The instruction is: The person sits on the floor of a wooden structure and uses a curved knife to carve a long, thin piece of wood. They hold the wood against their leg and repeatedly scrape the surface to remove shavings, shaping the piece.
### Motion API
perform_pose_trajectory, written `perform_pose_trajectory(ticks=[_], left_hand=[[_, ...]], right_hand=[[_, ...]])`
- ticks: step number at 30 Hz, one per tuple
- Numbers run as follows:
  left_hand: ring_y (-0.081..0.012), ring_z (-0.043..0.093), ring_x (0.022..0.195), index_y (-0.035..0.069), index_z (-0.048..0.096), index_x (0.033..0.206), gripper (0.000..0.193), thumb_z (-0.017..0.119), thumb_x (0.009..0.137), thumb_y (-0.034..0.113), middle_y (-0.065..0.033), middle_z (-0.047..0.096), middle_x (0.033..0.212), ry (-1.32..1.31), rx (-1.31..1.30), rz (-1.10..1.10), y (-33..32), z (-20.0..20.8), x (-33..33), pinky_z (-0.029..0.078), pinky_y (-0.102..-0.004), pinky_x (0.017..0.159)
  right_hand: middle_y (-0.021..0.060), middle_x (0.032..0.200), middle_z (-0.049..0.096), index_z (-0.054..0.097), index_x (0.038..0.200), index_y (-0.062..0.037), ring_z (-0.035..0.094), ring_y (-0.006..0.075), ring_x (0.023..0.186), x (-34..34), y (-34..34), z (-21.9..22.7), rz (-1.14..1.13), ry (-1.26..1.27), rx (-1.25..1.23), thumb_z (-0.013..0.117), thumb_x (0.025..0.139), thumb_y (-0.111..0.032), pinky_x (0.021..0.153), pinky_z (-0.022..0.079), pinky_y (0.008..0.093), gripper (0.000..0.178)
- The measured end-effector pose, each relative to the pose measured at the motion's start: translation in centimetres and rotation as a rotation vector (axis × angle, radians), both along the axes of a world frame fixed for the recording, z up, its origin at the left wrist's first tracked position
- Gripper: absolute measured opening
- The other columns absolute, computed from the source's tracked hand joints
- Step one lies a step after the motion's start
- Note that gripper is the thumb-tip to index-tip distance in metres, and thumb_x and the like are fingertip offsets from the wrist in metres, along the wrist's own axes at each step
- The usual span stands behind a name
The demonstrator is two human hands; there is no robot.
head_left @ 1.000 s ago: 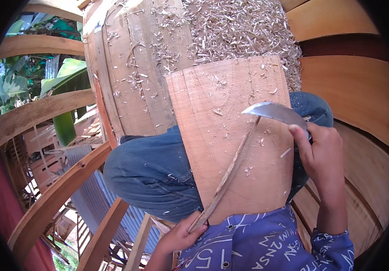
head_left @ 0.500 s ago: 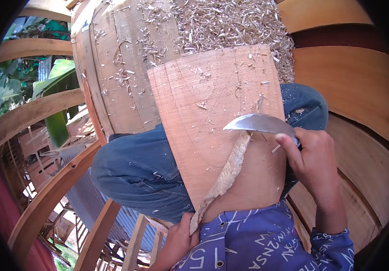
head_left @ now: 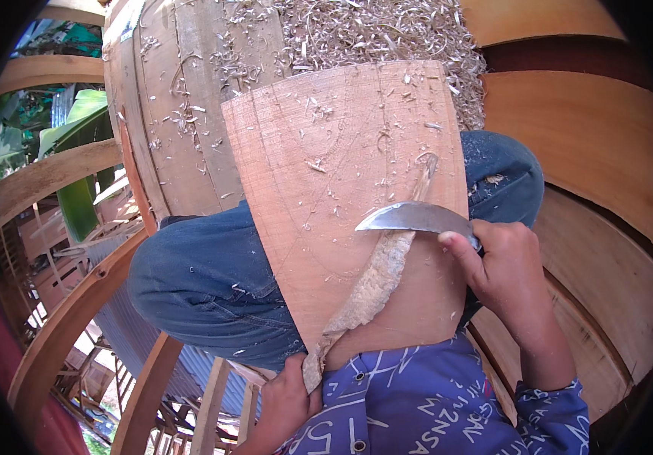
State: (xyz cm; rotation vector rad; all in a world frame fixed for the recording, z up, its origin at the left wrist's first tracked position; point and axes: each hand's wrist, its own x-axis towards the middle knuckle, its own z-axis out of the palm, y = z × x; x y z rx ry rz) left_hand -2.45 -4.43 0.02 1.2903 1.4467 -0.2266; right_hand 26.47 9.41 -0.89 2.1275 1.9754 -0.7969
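Note:
A curved steel knife [head_left: 417, 218] is gripped in my right hand [head_left: 505, 262], its handle hidden by the fingers and its blade pointing left. The blade crosses the upper part of a rough, barky stick [head_left: 372, 284] that lies slantwise over a flat wooden board [head_left: 326, 189]. Closed around the stick's lower end is my left hand [head_left: 288, 398], close to my shirt. Above the blade the stick's tip looks paler and narrower than the bark-covered middle. The board rests across my thighs, with a few shavings on it.
A heap of curled wood shavings [head_left: 387, 34] covers the plank floor [head_left: 205, 148] beyond the board. Curved wooden slats [head_left: 76, 322] form a railing at left, with a banana leaf [head_left: 80, 125] behind. Wide wooden panels [head_left: 577, 129] rise at right.
The view has shifted slightly, moving everything a little left and up. The knife stays on the stick's upper part, and more of the pale tip shows above the blade.

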Motion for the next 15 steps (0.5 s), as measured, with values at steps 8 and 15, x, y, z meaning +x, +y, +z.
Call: perform_pose_trajectory(ticks=[8, 15], left_hand=[[-0.0439, 0.064, 0.071, -0.002, 0.040, 0.115, 0.040, 0.063, 0.084, 0.007, -0.0256, 0.061, 0.077, 0.003, 0.047, -0.035, -0.05, 0.05, 0.45, 0.049, -0.0488, 0.061], [-0.0433, 0.063, 0.068, -0.004, 0.041, 0.116, 0.041, 0.064, 0.085, 0.010, -0.0252, 0.061, 0.077, 0.015, 0.112, -0.040, -0.39, 0.10, 0.70, 0.049, -0.0478, 0.058]], right_hand=[[0.0221, 0.055, 0.056, 0.063, 0.062, 0.0007, 0.060, 0.0385, 0.054, 0.96, 0.95, -1.09, -0.048, -0.121, 0.067, 0.062, 0.085, -0.053, 0.051, 0.047, 0.0449, 0.058], [0.0226, 0.056, 0.057, 0.064, 0.064, 0.0020, 0.061, 0.0393, 0.056, 1.06, 0.95, -1.05, -0.031, -0.171, 0.113, 0.059, 0.087, -0.053, 0.053, 0.048, 0.0458, 0.060]])
